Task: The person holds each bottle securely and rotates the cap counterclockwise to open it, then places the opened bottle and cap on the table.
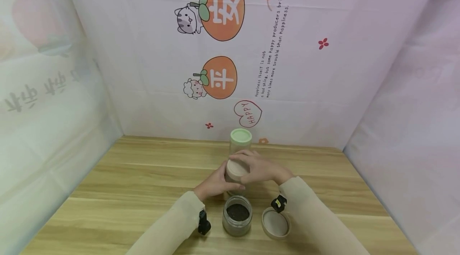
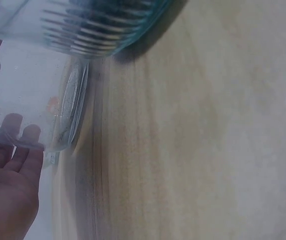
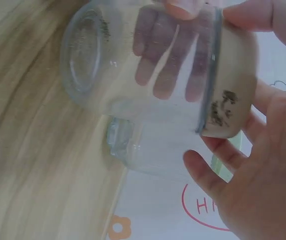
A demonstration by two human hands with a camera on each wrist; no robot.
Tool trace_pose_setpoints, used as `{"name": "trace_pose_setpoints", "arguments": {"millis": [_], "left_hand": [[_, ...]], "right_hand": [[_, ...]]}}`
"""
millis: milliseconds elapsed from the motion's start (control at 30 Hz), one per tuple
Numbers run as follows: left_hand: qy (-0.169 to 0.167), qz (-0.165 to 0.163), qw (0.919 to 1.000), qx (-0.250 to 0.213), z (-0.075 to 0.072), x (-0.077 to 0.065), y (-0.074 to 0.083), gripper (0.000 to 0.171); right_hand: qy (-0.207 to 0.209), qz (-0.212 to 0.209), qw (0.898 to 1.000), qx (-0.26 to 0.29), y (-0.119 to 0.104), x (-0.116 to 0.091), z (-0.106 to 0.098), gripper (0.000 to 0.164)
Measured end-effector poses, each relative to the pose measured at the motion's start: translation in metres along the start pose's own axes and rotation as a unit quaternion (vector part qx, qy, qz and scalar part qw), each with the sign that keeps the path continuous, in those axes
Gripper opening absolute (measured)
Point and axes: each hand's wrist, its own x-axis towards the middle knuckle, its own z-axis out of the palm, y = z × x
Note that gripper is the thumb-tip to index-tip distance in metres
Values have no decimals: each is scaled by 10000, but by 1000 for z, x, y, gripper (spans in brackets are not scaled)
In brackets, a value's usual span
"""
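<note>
A clear glass jar with a beige lid (image 1: 236, 168) stands near the middle of the wooden table. My left hand (image 1: 217, 184) holds the jar's side, its fingers showing through the glass in the right wrist view. From the right, my right hand (image 1: 261, 166) grips the lid (image 3: 233, 82) with thumb and fingers on its rim. The lid sits on the jar's mouth, and the glass wall (image 3: 117, 65) looks see-through with a few dark specks inside. Nearer me is an uncovered glass jar (image 1: 236, 229) with dark, loose contents. Its surroundings include another beige lid (image 1: 276, 223), lying underside up.
Behind the hands stands a glass jar with a pale green lid (image 1: 240, 136), close to the printed cloth wall (image 1: 161, 67). Cloth also rises on the left and right of the wooden table (image 1: 151, 175).
</note>
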Motion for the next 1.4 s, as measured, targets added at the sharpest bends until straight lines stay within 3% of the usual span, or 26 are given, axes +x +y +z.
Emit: {"name": "trace_pose_setpoints", "arguments": {"millis": [100,300,467,700,967,1167,1400], "left_hand": [[-50,-23,9999,-94,0,-2,3,91],[114,-185,9994,260,2,1,-11,94],[180,-226,9994,211,3,3,-11,92],[167,-115,9998,68,1,-1,-2,92],[-3,49,9998,-191,-1,-1,3,83],[96,-118,9999,18,0,4,-7,86],[166,-95,9997,166,0,7,-15,94]], "right_hand": [[266,-2,9996,-83,-3,0,7,76],[997,-25,9937,-506,-14,-3,19,84],[1581,322,9823,-948,-22,-7,19,93],[1749,1018,9708,-1291,-25,-12,24,100],[2027,1294,9610,-1364,-26,-11,28,86],[1816,1165,9695,-1161,-22,-10,24,81],[1205,365,9904,-569,-11,-9,11,74]]}}
